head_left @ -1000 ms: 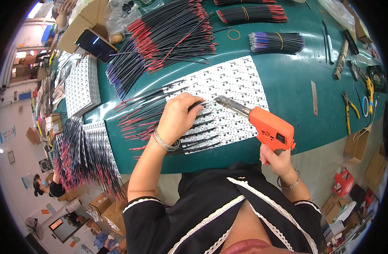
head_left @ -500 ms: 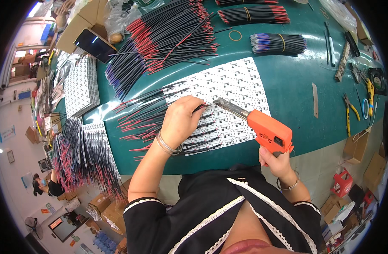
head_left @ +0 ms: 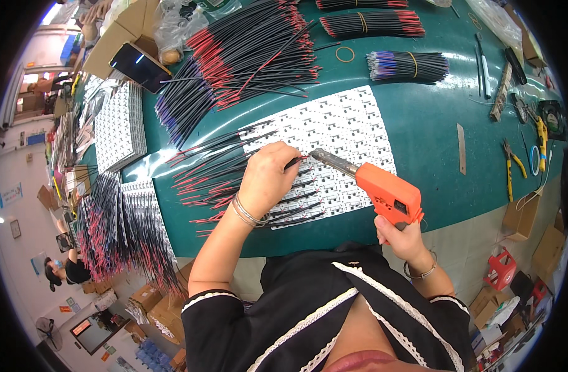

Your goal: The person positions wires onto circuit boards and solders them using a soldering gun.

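Note:
My left hand [head_left: 269,177] is closed in a pinch on a thin black wire [head_left: 292,163], its red end over a white circuit board panel [head_left: 357,133]. My right hand [head_left: 404,238] grips the handle of an orange soldering gun [head_left: 388,191]. The gun's metal tip [head_left: 317,153] is at the wire's end, but I cannot tell whether they touch. Several black wires with red tips [head_left: 200,180] lie in a row across the panel's left side and over the green table [head_left: 433,133]. My left hand hides part of this row.
Loose wires [head_left: 259,49] are heaped at the back, beside banded wire bundles [head_left: 408,66]. Stacked white panels [head_left: 120,127] and a wired panel [head_left: 148,211] lie left. A phone [head_left: 140,66] leans on a cardboard box [head_left: 119,37]. Pliers [head_left: 513,167] and a metal strip [head_left: 461,149] lie right.
The soldering gun has moved slightly left and down, its tip closer to the wire in my left hand. My left hand has shifted a little to the right.

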{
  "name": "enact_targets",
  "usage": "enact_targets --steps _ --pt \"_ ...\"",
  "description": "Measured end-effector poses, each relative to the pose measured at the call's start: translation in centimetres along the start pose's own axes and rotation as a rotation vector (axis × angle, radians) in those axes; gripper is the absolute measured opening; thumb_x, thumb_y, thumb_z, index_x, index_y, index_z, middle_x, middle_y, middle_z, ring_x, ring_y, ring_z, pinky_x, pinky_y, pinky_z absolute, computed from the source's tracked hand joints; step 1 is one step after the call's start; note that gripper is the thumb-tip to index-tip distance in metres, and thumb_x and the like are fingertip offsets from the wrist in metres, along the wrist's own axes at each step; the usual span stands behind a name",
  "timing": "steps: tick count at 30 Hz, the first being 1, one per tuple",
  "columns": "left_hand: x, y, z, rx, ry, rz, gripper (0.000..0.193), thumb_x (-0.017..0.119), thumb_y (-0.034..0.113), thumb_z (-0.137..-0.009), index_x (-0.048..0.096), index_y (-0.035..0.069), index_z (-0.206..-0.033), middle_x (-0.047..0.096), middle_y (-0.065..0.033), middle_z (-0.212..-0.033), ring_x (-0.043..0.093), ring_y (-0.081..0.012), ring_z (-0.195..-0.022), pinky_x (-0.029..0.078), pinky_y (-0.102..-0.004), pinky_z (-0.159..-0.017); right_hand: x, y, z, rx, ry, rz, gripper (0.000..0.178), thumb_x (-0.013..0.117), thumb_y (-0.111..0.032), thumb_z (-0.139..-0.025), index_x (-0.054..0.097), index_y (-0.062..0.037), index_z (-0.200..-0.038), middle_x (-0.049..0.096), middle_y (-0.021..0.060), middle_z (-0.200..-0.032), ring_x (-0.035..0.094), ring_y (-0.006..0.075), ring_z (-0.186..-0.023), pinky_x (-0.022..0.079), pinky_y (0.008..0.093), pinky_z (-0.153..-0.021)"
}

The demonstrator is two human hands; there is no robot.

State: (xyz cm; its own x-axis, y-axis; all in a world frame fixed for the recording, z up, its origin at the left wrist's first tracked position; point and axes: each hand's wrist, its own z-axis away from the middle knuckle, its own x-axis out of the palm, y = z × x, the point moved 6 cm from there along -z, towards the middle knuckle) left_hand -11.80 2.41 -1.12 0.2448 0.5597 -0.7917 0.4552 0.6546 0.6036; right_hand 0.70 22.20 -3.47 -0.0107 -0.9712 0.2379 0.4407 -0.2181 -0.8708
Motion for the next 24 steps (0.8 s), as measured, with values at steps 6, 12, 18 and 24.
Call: enact_targets --steps 6,12,18,24 --pt "-0.13 0.17 -0.09 0.011 0.007 -0.007 0.009 0.063 0.000 -0.065 0.059 0.001 -0.073 0.058 -0.0104 -0.069 0.057 -0.0266 -0.064 0.045 -0.0326 -0.058 0.03 -0.01 0.02 -0.001 -0.007 0.012 0.026 0.058 -0.010 -0.080 0.050 0.0010 -0.102 0.052 0.0000 -0.066 0.044 0.0036 -0.047 0.038 0.0186 -0.042" --pt "-0.03 0.29 -0.07 -0.005 -0.011 0.011 0.011 0.061 -0.001 -0.063 0.057 0.002 -0.073 0.053 -0.0107 -0.068 0.055 -0.0284 -0.068 0.045 -0.0356 -0.061 -0.15 -0.02 0.18 -0.033 0.004 0.018 0.028 0.058 -0.010 -0.080 0.050 0.0020 -0.104 0.052 0.0012 -0.067 0.044 0.0044 -0.047 0.039 0.0191 -0.042" --pt "-0.03 0.43 -0.09 -0.012 -0.018 -0.003 0.011 0.061 -0.001 -0.063 0.058 0.002 -0.073 0.054 -0.0108 -0.069 0.055 -0.0284 -0.069 0.045 -0.0356 -0.061 -0.47 0.18 0.33 -0.064 0.004 0.001 0.033 0.057 -0.010 -0.081 0.047 0.0023 -0.109 0.053 0.0028 -0.069 0.045 0.0055 -0.048 0.039 0.0197 -0.042" --pt "-0.19 0.40 -0.30 0.023 -0.015 -0.011 0.008 0.062 0.000 -0.066 0.059 0.001 -0.073 0.056 -0.0113 -0.068 0.056 -0.0286 -0.065 0.045 -0.0335 -0.058 -0.34 0.09 0.38 -0.056 -0.001 -0.003 0.033 0.057 -0.011 -0.081 0.047 0.0024 -0.109 0.053 0.0029 -0.069 0.045 0.0054 -0.048 0.039 0.0194 -0.041"
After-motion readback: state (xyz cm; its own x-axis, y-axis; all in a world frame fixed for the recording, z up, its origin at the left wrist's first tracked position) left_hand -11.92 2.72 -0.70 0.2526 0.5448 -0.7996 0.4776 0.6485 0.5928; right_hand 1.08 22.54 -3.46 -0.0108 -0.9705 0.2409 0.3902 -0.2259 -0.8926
